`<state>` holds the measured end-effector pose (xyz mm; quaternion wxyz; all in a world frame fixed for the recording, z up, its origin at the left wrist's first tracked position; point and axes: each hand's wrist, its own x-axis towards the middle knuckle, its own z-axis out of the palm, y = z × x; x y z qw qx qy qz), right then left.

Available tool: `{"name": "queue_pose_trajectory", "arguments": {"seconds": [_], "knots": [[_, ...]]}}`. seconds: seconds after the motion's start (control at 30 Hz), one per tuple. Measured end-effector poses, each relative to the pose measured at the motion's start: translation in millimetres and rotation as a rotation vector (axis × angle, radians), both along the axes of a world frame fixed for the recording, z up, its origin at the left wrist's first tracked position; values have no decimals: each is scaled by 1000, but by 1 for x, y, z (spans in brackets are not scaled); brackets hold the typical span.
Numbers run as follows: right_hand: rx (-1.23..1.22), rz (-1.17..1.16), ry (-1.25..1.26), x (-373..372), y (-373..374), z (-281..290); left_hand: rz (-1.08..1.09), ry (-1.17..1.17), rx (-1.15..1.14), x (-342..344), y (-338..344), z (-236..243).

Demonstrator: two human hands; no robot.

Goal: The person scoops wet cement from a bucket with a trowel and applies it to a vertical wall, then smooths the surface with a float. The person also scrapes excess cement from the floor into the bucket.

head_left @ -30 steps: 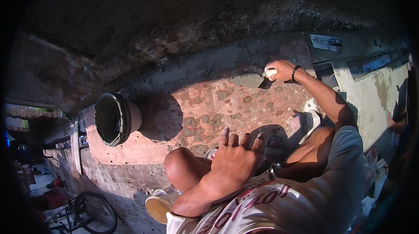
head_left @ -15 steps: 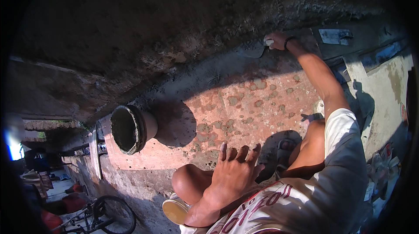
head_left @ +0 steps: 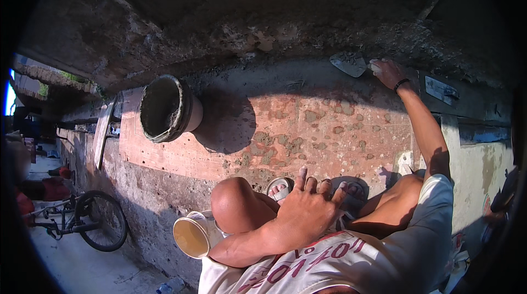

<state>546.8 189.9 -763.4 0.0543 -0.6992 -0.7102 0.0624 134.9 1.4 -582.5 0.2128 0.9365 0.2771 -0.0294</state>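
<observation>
Shut around a trowel's handle, my right hand (head_left: 391, 74) reaches far to the right along the foot of the wall. The pointed trowel (head_left: 349, 65) has mortar on its blade, which lies at the strip of wet mortar (head_left: 274, 74) below the wall. My left hand (head_left: 308, 206) hovers in front of my shirt, between my bent knees, fingers stretched and spread, holding nothing. A flat float (head_left: 439, 90) with a dark handle rests just beyond my right wrist. Spots of mortar dot the reddish board (head_left: 219, 165) in front of my feet.
A mortar-smeared bucket (head_left: 189, 110) stands on the board at left. By my left knee is a smaller pail (head_left: 192, 237) with yellowish contents. A bicycle (head_left: 101, 220) stands at lower left, beside people in red. A dark rough wall (head_left: 263, 14) runs along the far side.
My view has shifted, showing more of the small pail and both feet. The trowel's blade has turned and now shows its mortar-covered face. My left hand stays spread.
</observation>
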Motion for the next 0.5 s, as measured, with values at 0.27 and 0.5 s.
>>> {"name": "queue_pose_trajectory", "arguments": {"seconds": [0.27, 0.5], "knots": [[254, 333, -10, -124, 23, 98, 32, -11, -40, -15, 4, -3], [181, 656, 322, -296, 72, 178, 62, -78, -76, -24, 6, 0]]}}
